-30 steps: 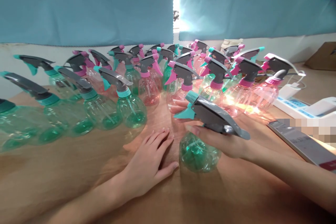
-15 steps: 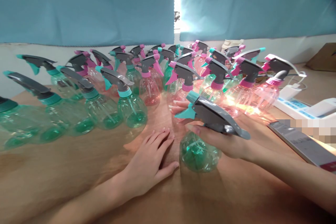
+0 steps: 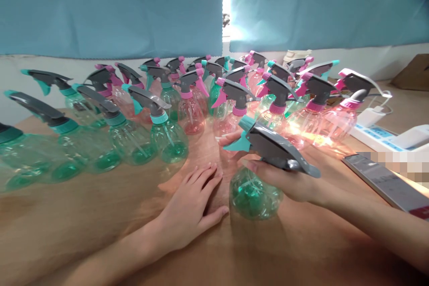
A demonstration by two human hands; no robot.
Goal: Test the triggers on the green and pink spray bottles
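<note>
A green see-through spray bottle [image 3: 256, 196] with a grey head and turquoise nozzle stands upright in front of me. Around its neck, just under the spray head, my right hand [image 3: 278, 176] is closed; part of the fingers is hidden behind the head. My left hand [image 3: 187, 208] lies flat on the wooden table [image 3: 134, 214], fingers stretched out and slightly apart, left of the held bottle and not touching it. Nearest beyond the left hand is another green spray bottle [image 3: 169, 143], last in a row of green ones.
Several pink spray bottles [image 3: 191, 116] and green ones crowd the back of the table. At right lie a phone [image 3: 382, 183] and a white power strip [image 3: 378, 138] with plugs. A brown box [image 3: 410, 73] sits far right; blue curtains [image 3: 110, 9] hang behind.
</note>
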